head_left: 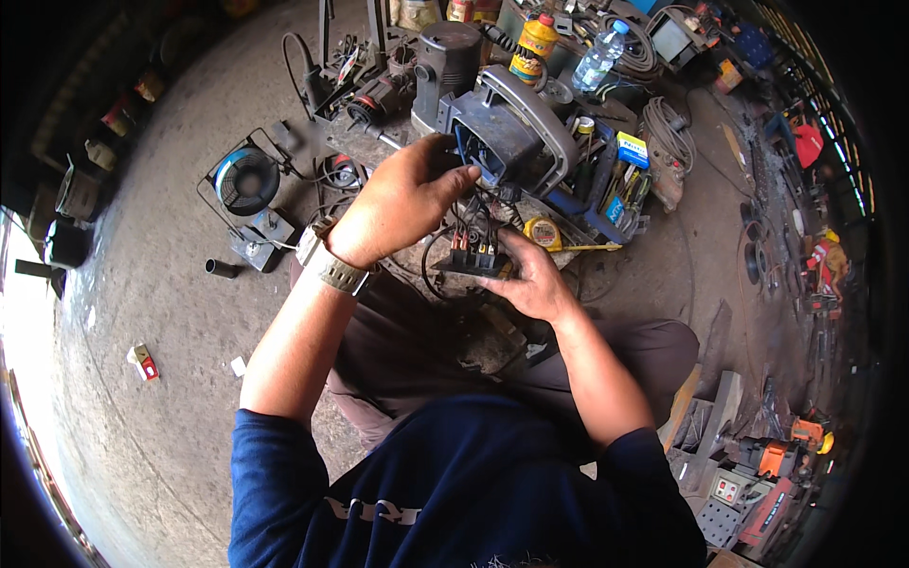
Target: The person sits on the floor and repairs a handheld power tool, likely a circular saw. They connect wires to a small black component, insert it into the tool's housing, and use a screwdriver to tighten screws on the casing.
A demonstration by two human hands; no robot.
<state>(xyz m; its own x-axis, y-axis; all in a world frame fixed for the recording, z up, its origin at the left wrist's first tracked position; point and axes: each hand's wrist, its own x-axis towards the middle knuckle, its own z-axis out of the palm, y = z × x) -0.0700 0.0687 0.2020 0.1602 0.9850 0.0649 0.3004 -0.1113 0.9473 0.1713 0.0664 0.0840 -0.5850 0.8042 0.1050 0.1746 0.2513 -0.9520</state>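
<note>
My right hand [533,277] grips a small black panel [469,270] between thumb and fingers. Copper-coloured terminals stand up on the panel, and dark wires [480,210] run from it toward a dark machine housing [502,128] with a grey carrying handle [542,115]. At the housing's open, blue-edged end is my left hand [402,197], its fingers curled and thumb bent inward. Whatever lies between those fingertips is hidden. A yellow tape measure [543,234] lies just beyond my right hand.
A blue tool tray [592,213] of hand tools sits right of the housing. Behind stand a dark cylindrical motor body [449,71], a yellow bottle [533,47] and a clear water bottle [600,59]. A small fan [248,180] is on the floor at left. Cables [668,135] lie coiled at right.
</note>
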